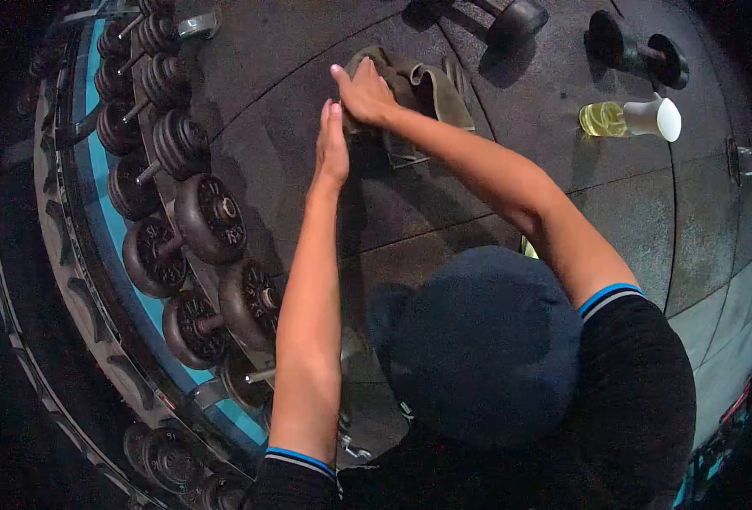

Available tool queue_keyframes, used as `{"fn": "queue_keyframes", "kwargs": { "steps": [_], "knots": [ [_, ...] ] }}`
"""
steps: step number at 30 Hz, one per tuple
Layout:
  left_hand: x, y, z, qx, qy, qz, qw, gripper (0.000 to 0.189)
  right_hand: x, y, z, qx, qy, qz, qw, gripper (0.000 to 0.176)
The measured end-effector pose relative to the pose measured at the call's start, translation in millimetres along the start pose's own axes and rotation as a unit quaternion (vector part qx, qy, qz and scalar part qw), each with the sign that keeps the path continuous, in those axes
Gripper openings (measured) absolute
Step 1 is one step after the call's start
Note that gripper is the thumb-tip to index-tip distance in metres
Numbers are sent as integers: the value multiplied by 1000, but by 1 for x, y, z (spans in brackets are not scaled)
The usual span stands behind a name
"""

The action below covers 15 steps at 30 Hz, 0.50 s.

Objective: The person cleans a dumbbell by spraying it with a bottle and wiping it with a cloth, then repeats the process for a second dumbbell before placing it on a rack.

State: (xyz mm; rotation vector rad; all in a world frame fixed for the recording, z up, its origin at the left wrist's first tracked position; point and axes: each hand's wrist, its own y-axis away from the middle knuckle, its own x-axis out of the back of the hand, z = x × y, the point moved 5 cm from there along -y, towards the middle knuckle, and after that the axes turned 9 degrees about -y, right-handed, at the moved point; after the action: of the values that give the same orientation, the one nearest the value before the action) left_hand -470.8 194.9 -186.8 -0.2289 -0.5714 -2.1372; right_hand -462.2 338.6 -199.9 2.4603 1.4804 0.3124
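Observation:
A dark olive cloth [444, 100] lies bunched at the upper middle of the floor, draped over something dark that I cannot make out. My right hand [365, 92] rests on the cloth's left part, its fingers stretched out and apart. Just below and left of it is my left hand [333, 149], turned edge-on with straight fingers pointing up; nothing shows in it. To the right, a clear bottle of yellow liquid with a white top [607, 120] lies on its side.
Dumbbells [210, 218] fill a rack with a blue strip [98, 166] along the left. Two more dumbbells lie on the dark floor mats [427, 255], one at the top [516, 24], one at the upper right [622, 42]. A dark cap [478, 348] covers the lower middle.

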Motion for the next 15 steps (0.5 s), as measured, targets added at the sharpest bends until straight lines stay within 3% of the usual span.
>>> {"fn": "queue_keyframes", "kwargs": {
  "steps": [3, 5, 9, 11, 14, 15],
  "knots": [
    [-4, 14, -3, 9, 21, 3, 1000, 81, -22, 66, 9, 62, -12, 32, 997, 102],
    [-7, 26, -4, 16, 41, 15, 999, 82, -20, 76, 9, 28, 5, -21, 999, 104],
    [-18, 36, 5, 17, 41, 28, 999, 84, -17, 24, 1, -25, 75, -26, 997, 109],
    [-20, 31, 10, 14, 37, 30, 999, 85, 2, -8, -4, -81, 127, -31, 988, 102],
    [-20, 19, 13, 11, 31, 19, 999, 87, -1, -47, 20, -117, 106, -73, 985, 101],
    [-19, 17, 10, 12, 33, 17, 999, 87, 0, -35, 16, -79, 139, -73, 984, 100]
  ]
}}
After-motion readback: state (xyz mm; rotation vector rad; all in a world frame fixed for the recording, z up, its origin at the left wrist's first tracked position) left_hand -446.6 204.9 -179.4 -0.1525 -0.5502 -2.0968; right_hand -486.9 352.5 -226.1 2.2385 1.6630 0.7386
